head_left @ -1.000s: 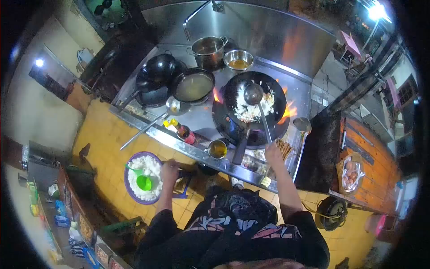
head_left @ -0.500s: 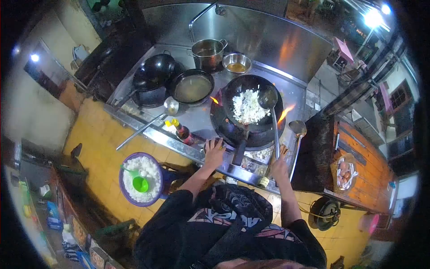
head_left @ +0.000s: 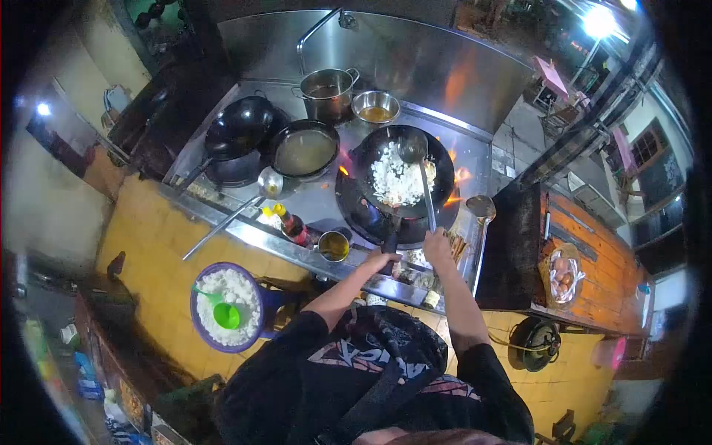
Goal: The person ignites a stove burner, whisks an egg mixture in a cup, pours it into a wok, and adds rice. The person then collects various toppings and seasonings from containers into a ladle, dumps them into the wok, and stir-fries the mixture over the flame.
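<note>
My left hand (head_left: 379,260) is closed around the handle of a black wok (head_left: 366,194) on the burner. Flames lick up at the wok's right side. White rice (head_left: 400,176) fills the middle of the wok. In my right hand (head_left: 438,248) is the handle of a long metal ladle (head_left: 413,150), its bowl down in the wok at the rice's upper edge. A metal cup (head_left: 334,246) of yellowish liquid stands just left of my left hand. Beside it are sauce bottles (head_left: 295,228) with yellow caps.
A black pan of liquid (head_left: 305,150), a tall pot (head_left: 328,95) and a steel bowl (head_left: 376,107) stand behind. Another ladle (head_left: 270,182) lies leftward, one more (head_left: 480,208) at right. A purple tub of rice (head_left: 227,307) sits lower left; eggs (head_left: 565,278) lie on the wooden table.
My left hand has moved right, from over the metal cup to the wok's handle, uncovering the cup. The ladle's bowl has shifted within the wok, and the whole view has moved slightly.
</note>
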A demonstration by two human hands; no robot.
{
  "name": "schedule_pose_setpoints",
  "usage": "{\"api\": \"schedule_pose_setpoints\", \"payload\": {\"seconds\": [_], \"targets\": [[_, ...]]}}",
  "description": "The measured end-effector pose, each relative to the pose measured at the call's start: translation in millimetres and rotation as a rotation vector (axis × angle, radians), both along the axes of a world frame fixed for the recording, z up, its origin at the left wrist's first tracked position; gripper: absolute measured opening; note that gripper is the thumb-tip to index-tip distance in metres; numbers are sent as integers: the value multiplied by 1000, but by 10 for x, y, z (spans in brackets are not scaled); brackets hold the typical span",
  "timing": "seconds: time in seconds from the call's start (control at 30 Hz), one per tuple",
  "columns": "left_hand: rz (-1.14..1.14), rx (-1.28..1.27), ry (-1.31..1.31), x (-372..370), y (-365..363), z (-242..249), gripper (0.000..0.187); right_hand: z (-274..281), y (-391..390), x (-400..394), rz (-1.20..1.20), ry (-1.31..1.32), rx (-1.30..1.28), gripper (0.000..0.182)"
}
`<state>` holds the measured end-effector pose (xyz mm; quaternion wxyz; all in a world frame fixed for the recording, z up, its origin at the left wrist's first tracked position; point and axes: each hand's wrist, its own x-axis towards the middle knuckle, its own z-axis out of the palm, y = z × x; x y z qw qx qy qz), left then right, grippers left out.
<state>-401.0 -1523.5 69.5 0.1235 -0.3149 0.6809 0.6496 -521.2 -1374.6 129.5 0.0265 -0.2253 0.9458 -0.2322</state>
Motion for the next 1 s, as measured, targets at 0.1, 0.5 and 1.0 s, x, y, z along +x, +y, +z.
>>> {"api": "schedule_pose_setpoints", "payload": {"seconds": [0.1,0.5,1.0], "targets": [[72,604,0,-11,7,36,35,326,48,-124,150,60,252,35],[420,1270,210,-53,612,1645,14,1780,828,436,192,-102,714,38],[70,973,58,389,451,1502,17,1878,943,645,320,-117,629,49]]}}
